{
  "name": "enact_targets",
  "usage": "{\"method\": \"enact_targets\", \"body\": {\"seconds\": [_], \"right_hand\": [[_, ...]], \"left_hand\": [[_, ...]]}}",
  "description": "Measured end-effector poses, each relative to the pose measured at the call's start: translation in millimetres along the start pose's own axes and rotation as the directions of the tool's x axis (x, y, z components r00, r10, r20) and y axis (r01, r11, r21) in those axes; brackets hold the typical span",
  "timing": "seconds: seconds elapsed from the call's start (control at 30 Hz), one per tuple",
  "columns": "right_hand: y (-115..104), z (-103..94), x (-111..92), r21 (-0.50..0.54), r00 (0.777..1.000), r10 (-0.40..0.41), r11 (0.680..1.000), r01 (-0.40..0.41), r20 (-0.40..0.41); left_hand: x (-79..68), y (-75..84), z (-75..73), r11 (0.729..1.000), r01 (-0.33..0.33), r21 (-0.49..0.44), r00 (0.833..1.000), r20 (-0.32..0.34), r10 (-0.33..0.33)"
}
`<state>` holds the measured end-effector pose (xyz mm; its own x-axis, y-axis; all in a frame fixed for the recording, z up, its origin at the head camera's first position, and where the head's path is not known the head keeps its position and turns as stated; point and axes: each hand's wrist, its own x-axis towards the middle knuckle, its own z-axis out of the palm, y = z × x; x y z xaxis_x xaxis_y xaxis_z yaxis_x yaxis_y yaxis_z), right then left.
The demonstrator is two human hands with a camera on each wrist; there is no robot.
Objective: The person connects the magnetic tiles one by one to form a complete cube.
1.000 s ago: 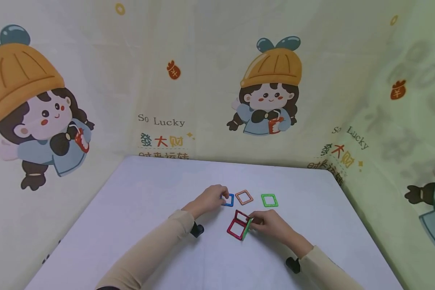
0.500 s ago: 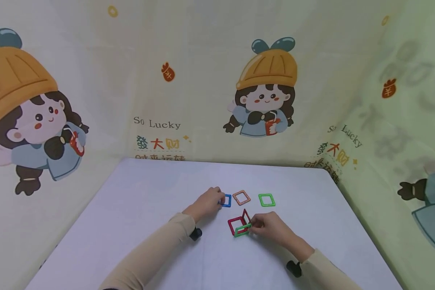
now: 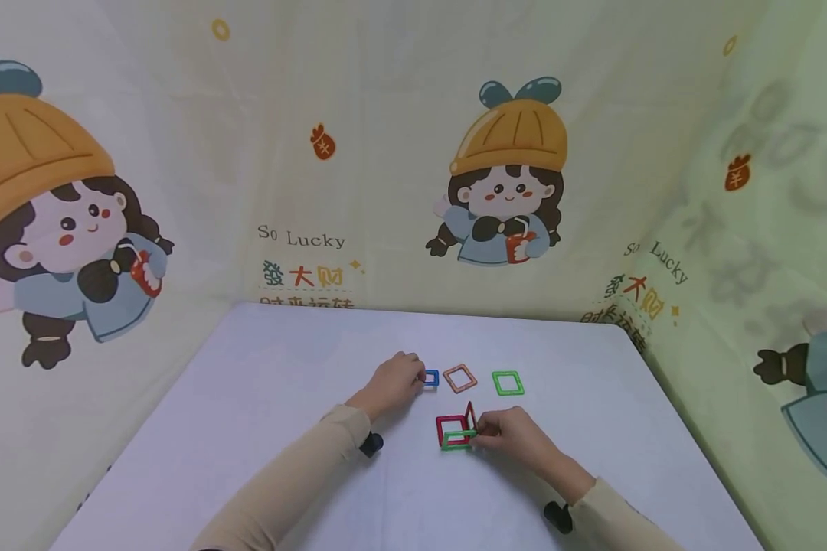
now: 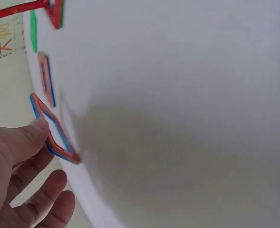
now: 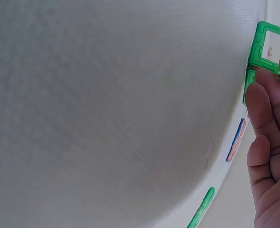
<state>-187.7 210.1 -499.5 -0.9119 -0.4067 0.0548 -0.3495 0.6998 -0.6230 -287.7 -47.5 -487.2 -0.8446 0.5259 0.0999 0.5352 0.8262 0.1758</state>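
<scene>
Pale cloth (image 3: 386, 176) hangs behind and to the right and left, printed with cartoon figures in yellow hats, red pouches and lettering that includes "So Lucky". Before it stands a white worktop (image 3: 296, 352), with small square frames lying around its middle.

On the left, the left hand (image 3: 390, 384) pinches the blue square (image 3: 436, 378) between thumb and finger, its other fingers loosely bent; whether the frame touches the worktop I cannot tell. In the left wrist view, orange shows along that blue frame too. Just right of it lies the orange square (image 3: 470, 373), turned cornerwise, and farther right the far green square (image 3: 511, 394), flat and apart from the rest.

Nearer, the flat red square (image 3: 451, 418) lies on the worktop, with the upright red square (image 3: 473, 418) rising at its right side. Along its near side the near green square (image 3: 459, 434) is tilted up, its right end grasped in the fingertips of the right hand (image 3: 514, 431).

Both arms reach in from the near edge in beige sleeves (image 3: 292, 478), a black piece (image 3: 371, 445) at each wrist.
</scene>
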Motion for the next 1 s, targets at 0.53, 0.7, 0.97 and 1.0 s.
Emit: {"method": "enact_targets", "body": {"seconds": [0.53, 0.7, 0.97, 1.0], "right_hand": [[2.7, -2.2, 1.2, 0.008, 0.998, -0.057, 0.998, 0.057, -0.005], [5.3, -2.5, 3.0, 0.010, 0.999, -0.049, 0.999, 0.049, -0.022], [3.9, -0.1, 3.1, 0.009, 0.998, -0.061, 0.998, 0.062, -0.031], [3.6, -0.2, 2.8, 0.006, 0.998, -0.057, 0.998, 0.057, -0.031]], "left_hand": [[4.2, 1.9, -20.6, 0.999, 0.033, -0.024, 0.996, -0.082, -0.034], [5.4, 4.6, -23.7, 0.995, 0.046, -0.085, 0.996, -0.074, -0.052], [3.5, 7.8, -18.4, 0.994, 0.054, -0.099, 0.997, -0.044, -0.058], [3.4, 9.0, -17.7, 0.993, 0.054, -0.102, 0.998, -0.039, -0.058]]}}
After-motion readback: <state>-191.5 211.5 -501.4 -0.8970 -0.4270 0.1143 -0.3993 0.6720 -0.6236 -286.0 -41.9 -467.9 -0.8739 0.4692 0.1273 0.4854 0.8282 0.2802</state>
